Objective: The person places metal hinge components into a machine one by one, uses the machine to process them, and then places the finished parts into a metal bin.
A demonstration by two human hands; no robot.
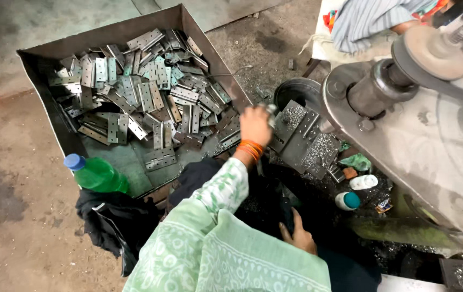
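From my feed, the big grey machine housing (431,146) fills the right side, and I place the rest by it. To its left, the floor (10,178) is bare brownish concrete, stained and dusty, with a paler slab (42,32) beyond a seam at the far left. Just below the housing the ground is black with oily grit and metal shavings (274,200). A belt and pulley (431,51) sit at its top. Light is flat, even daylight with soft shadows.
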